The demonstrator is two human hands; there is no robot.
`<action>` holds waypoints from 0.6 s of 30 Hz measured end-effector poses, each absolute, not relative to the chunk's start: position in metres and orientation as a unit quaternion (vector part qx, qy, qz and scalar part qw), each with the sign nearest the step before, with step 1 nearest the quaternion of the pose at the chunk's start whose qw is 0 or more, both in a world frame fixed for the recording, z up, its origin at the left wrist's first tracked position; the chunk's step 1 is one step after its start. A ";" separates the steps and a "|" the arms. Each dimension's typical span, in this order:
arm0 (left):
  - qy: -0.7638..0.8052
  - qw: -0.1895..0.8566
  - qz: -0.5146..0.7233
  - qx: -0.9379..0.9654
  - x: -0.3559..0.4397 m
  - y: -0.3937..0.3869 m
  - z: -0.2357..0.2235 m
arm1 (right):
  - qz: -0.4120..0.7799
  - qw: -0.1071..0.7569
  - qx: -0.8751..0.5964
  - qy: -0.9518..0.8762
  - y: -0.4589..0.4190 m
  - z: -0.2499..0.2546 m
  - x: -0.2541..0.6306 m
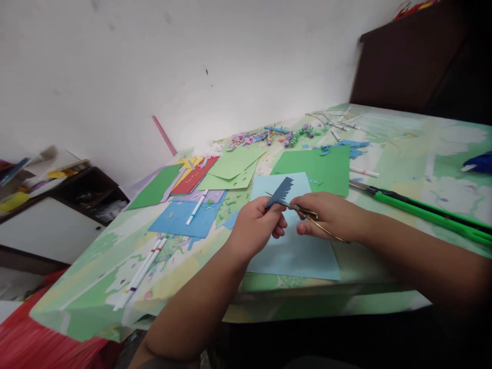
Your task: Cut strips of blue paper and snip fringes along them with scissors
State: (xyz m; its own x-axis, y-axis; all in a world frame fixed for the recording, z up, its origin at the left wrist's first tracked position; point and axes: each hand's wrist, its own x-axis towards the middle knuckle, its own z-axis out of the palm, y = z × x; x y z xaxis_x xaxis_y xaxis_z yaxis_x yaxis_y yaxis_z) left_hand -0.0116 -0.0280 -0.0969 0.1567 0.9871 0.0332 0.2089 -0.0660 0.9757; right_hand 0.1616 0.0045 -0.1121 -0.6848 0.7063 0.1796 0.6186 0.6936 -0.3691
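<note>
My left hand [257, 223] pinches a dark blue strip of paper [282, 189] whose right edge is cut into a fringe. In my right hand [326, 212] is a pair of scissors [307, 211] with gold-coloured handles. Their blades reach left across the lower part of the strip, close to my left fingers. Whether the blades are apart I cannot tell. Beneath both hands a light blue sheet of paper [294, 259] lies on the table near the front edge.
A green utility knife [426, 210] lies at right. Green sheets [326, 164], a blue sheet [184, 220] and white marker pens [142, 274] are spread on the patterned tablecloth [207, 287]. Paper scraps and curled paper pieces [294, 136] lie at the back, near the wall.
</note>
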 end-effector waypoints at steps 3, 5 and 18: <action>0.501 0.460 0.405 0.611 -0.011 -0.029 -0.096 | 0.137 0.159 -0.369 -0.906 0.003 -0.112 0.161; 0.502 0.455 0.401 0.617 -0.012 -0.030 -0.096 | 0.132 0.159 -0.365 -0.908 0.002 -0.112 0.161; 0.461 0.513 0.397 0.606 -0.014 -0.028 -0.096 | 0.072 0.170 -0.369 -0.911 0.003 -0.117 0.163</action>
